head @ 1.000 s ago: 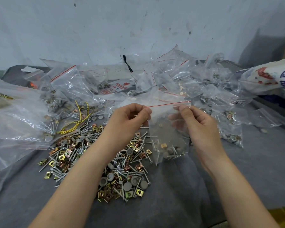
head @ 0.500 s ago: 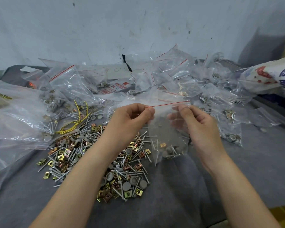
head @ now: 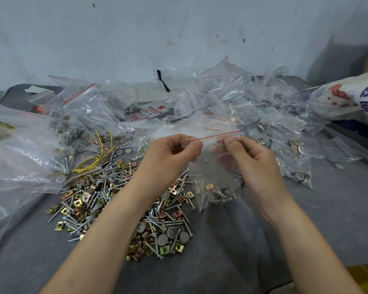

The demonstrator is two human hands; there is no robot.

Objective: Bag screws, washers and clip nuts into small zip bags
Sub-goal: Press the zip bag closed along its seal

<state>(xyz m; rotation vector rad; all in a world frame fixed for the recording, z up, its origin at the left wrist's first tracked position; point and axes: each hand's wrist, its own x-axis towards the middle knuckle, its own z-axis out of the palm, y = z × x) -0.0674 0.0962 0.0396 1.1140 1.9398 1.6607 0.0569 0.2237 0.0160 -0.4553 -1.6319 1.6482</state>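
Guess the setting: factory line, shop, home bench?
Probably an informal hand-packing bench: loose pile of screws and clip nuts on a grey cloth, heaps of filled zip bags behind, a scuffed bare wall.

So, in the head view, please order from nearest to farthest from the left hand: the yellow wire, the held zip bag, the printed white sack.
1. held zip bag: pinched by the left hand itself.
2. yellow wire: lying off to its left.
3. printed white sack: far right, at the back.

glossy clear plastic zip bag (head: pixel 215 166), matt grey cloth (head: pixel 232 251)
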